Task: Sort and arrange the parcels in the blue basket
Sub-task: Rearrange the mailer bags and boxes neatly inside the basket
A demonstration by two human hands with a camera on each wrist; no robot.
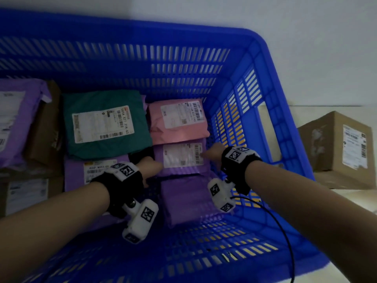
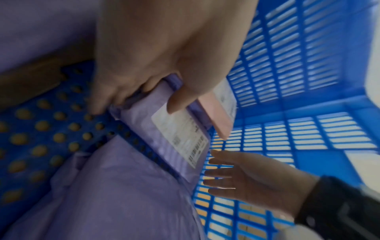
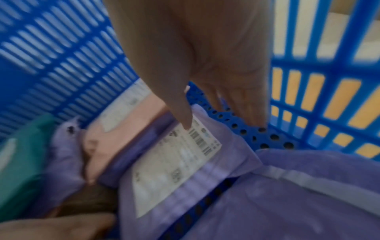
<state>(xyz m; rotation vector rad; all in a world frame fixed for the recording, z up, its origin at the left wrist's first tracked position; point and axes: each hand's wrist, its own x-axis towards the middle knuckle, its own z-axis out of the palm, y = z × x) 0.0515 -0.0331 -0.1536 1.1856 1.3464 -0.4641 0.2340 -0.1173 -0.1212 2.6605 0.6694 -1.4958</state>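
A small purple parcel (image 1: 179,158) with a white label lies on the floor of the blue basket (image 1: 265,58), just in front of a pink parcel (image 1: 177,121). My left hand (image 1: 153,166) grips its left edge; in the left wrist view the thumb lies on the label and the fingers curl under the parcel (image 2: 164,129). My right hand (image 1: 212,153) is at its right edge with straight fingers pointing down, and its thumb tip touches the label (image 3: 164,162). A green parcel (image 1: 106,123) lies left of the pink one. A larger purple parcel (image 1: 183,201) lies nearer to me.
Further left in the basket are a purple parcel (image 1: 16,119), a brown box (image 1: 44,129), a labelled purple parcel (image 1: 81,170) and a labelled box (image 1: 26,193). Outside on the right stands a cardboard box (image 1: 338,144). A black cable (image 1: 285,231) hangs from my right wrist.
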